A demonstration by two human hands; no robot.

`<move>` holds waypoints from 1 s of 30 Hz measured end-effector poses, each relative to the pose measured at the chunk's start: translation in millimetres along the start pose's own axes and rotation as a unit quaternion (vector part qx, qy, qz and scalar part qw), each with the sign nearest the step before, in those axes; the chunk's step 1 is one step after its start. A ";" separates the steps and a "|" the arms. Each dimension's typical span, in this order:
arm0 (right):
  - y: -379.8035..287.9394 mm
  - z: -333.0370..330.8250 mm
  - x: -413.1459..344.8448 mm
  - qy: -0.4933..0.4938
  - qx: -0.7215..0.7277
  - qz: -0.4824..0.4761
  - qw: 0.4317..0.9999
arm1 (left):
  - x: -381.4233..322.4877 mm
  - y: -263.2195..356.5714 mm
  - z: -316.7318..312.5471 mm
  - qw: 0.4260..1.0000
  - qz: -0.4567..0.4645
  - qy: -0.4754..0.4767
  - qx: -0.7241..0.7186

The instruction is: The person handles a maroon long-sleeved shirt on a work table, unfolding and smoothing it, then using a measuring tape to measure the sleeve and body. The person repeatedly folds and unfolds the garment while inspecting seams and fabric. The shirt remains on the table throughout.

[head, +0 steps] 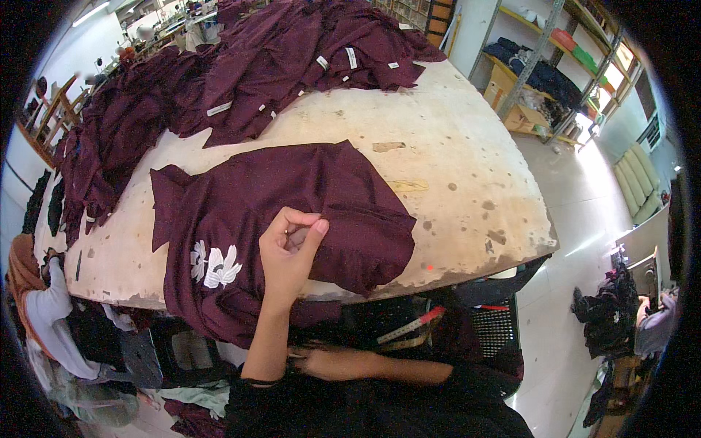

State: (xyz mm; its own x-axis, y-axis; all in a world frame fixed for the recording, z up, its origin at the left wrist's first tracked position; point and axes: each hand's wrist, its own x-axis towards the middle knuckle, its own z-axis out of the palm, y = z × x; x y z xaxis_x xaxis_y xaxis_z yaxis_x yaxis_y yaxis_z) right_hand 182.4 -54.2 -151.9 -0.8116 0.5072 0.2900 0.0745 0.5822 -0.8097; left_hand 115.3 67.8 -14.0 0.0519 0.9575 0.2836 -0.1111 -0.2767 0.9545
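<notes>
A maroon fabric garment (285, 175) lies loosely spread before me, with white flower embroidery (222, 268) at its lower left. Part of it hangs over the near table edge. My left hand (290, 246) is over the middle of the garment, thumb and index fingertips pressed together. Whether a thread or a bit of cloth sits between those tips is too fine to tell. Low and close to my body, beneath the left forearm, my right hand (317, 361) is blurred by motion. Its fingers point left, and what they may hold is unclear.
A large heap of maroon garments (246, 65) with white labels covers the table's far side. Below the near edge of the worn wooden table (471, 164) are a ruler (408, 326) and a black plastic crate (495, 328). A person (46, 306) is at the left; shelves (536, 76) stand behind right.
</notes>
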 end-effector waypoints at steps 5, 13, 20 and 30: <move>-95.7 -130.7 -45.5 0.363 -0.122 -0.023 0.923 | -3.7 0.9 7.3 0.999 0.001 0.012 -0.039; -85.8 -193.4 -33.6 0.563 -0.248 0.150 0.774 | -4.8 -1.1 8.6 0.998 -0.026 0.006 -0.056; -70.9 -200.2 -31.2 0.421 -0.063 0.192 0.884 | -6.6 14.0 4.6 0.999 0.016 -0.019 0.020; -80.2 -199.2 -31.7 0.461 -0.005 0.200 0.864 | -10.2 24.9 -16.5 0.990 0.035 -0.106 0.084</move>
State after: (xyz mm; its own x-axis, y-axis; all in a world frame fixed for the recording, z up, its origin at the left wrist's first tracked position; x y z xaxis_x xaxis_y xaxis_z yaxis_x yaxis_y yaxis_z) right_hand 317.6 9.5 5.5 0.0881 0.9574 0.2749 0.2518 0.2456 -0.9361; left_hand 95.7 52.5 5.3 0.2588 0.9017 0.3463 0.0430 -0.3689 0.9285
